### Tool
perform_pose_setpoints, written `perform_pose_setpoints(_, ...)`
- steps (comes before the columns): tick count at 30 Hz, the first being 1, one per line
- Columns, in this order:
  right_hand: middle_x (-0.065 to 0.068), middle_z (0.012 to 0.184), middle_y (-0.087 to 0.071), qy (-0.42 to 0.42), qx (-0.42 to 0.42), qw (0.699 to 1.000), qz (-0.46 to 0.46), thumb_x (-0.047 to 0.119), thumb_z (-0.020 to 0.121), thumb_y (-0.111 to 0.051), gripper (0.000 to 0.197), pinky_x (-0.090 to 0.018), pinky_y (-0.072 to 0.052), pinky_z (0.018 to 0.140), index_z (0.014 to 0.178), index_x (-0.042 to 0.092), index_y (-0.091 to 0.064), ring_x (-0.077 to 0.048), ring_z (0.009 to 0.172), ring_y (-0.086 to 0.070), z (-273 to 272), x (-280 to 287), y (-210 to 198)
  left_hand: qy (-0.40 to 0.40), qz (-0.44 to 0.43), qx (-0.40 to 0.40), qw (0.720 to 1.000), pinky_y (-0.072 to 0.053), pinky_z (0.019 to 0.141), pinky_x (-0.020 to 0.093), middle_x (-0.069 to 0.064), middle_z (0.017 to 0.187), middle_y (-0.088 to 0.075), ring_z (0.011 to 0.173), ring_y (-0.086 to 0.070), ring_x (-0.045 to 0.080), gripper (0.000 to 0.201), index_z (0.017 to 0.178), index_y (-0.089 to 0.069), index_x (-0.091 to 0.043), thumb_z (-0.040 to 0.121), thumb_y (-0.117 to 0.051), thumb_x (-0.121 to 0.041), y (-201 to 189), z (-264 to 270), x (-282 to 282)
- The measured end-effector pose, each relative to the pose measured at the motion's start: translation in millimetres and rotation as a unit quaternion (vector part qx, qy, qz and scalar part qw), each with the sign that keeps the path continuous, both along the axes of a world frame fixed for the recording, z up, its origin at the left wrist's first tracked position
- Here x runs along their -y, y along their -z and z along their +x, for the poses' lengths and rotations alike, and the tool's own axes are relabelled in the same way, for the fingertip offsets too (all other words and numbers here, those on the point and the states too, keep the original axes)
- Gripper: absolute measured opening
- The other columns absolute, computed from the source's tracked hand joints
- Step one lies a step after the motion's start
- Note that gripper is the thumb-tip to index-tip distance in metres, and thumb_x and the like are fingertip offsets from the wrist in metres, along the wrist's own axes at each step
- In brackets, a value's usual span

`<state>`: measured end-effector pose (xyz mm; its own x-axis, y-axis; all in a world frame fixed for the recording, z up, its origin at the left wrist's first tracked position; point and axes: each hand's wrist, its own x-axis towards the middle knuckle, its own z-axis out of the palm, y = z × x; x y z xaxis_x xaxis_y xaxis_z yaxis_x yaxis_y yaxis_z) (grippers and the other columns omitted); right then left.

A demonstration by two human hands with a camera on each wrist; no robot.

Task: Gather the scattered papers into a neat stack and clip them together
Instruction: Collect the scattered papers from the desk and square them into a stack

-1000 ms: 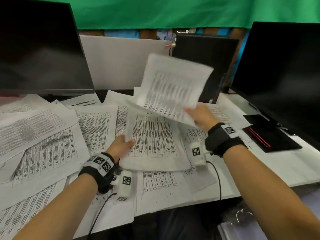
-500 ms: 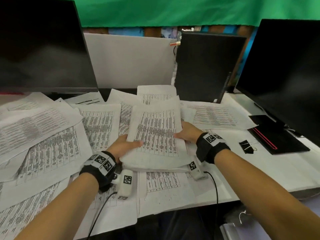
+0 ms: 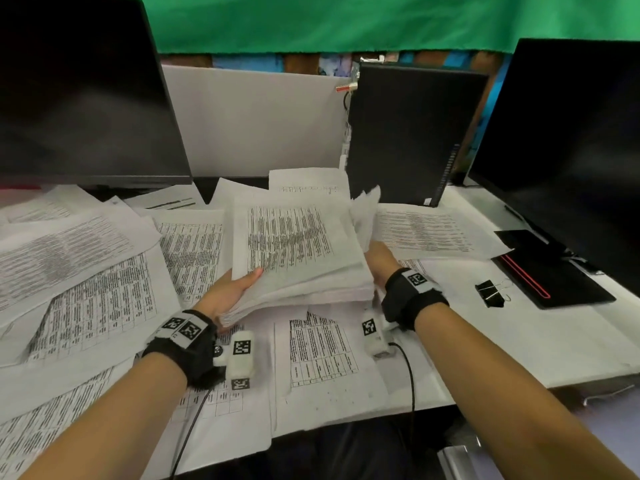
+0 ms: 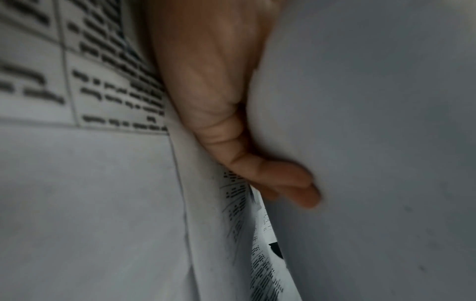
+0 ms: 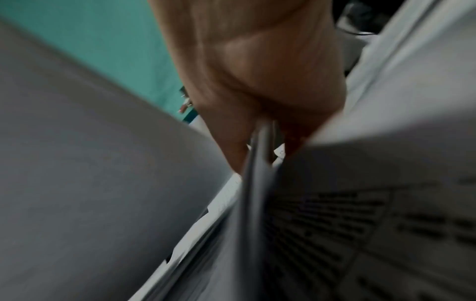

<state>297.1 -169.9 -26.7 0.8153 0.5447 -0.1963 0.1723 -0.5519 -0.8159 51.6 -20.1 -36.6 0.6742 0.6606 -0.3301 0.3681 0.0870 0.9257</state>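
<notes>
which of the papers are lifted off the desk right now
The stack of papers gripped between the left hand and right hand, tilted up at center. All the other sheets lie flat on the desk.

A white desk [image 3: 571, 344] carries scattered printed papers [image 3: 104, 299], a black binder clip [image 3: 489, 293] and two monitors [image 3: 83, 98].

Head view evenly lit, bowed at the edges; both wrist views dim, grainy, motion-blurred.

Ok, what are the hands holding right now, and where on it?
Both hold the paper stack: the left hand grips its near left edge, thumb on top; the right hand grips its right edge.
</notes>
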Motion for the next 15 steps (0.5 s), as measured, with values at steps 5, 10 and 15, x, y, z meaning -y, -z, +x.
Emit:
perform_pose_setpoints(5,-0.004,0.084,-0.065,-0.004,0.103,0.993,0.053,0.020,0.096,-0.057,0.020,-0.025,-0.044,0.058,0.087,0.005,-0.067,-0.018,0.072,-0.059,-13,-5,-25,-0.017,-0.048,0.041,0.998,-0.043,0.103,0.044,0.008,0.129,-0.061,0.114,-0.060,0.027,0.106,0.141,-0.042,-0.013,0.059,-0.071,-0.074,28,-3,-21)
perform_pose_setpoints(10,-0.015,0.117,-0.068,-0.085,-0.112,0.990,0.008,0.011,0.080,-0.075,0.048,-0.044,-0.053,0.096,0.125,0.003,-0.061,-0.032,0.108,-0.064,-21,12,-14,0.001,-0.074,0.068,0.995,-0.051,0.085,0.038,0.015,0.102,-0.072,0.095,-0.066,0.032,0.092,0.115,-0.065,-0.012,0.047,-0.077,-0.072,12,-4,-4)
perform_pose_setpoints(15,-0.016,0.118,-0.066,0.106,0.100,0.988,0.061,0.016,0.097,-0.055,0.030,-0.034,-0.050,0.084,0.122,0.001,-0.062,-0.033,0.106,-0.063,-2,35,-44,-0.019,-0.022,0.044,0.999,-0.039,0.106,0.040,0.000,0.126,-0.062,0.114,-0.059,0.020,0.094,0.134,-0.049,-0.021,0.061,-0.068,-0.076,18,-5,-12)
